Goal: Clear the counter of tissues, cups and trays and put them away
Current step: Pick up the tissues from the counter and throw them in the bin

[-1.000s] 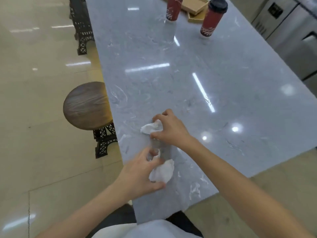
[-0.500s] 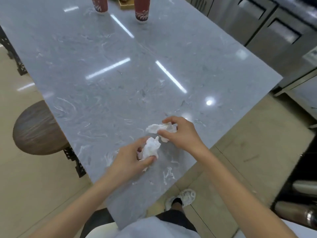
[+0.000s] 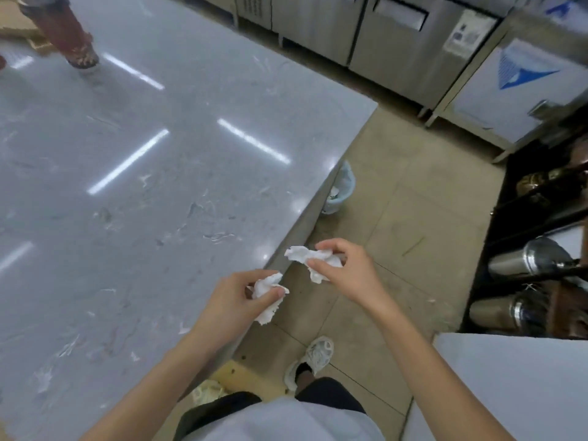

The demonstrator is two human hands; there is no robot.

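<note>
- Far left at the top, a red paper cup with a printed pattern [image 3: 68,35] stands on the glossy grey marble-look counter [image 3: 143,202], blurred. A flat brown cardboard tray [image 3: 19,25] peeks in behind it at the frame edge. Both haven't been cleared. I'd guess the cup is light and easy to dent, so wrap around the body rather than pinching the rim. Can't tell if anything's in it.
- The counter near the hands looks bare, apart from pale smears and flecks.
- The left hand [image 3: 230,302] sits right at the counter's edge, fingers curled in and thumb pressed down on a crumpled white tissue wad [image 3: 267,296]. A loose tail hangs below the thumb.
- The right hand [image 3: 346,275] is out past the edge, over the beige tiled floor. Its thumb and forefingers pinch a second scrunched white tissue [image 3: 310,259], and one end sticks out to the left.
- Handling: these should weigh basically nothing, being soft and squashable. No special spot to grab; balling them into the palm beats a fingertip pinch, since loose flaps can tear or drift.
- Further right and beyond, a small pale blue waste bin [image 3: 342,189] sits on the floor, tucked by the counter's side and partly hidden. It already has something white in it. Seems the likely drop spot.
</note>
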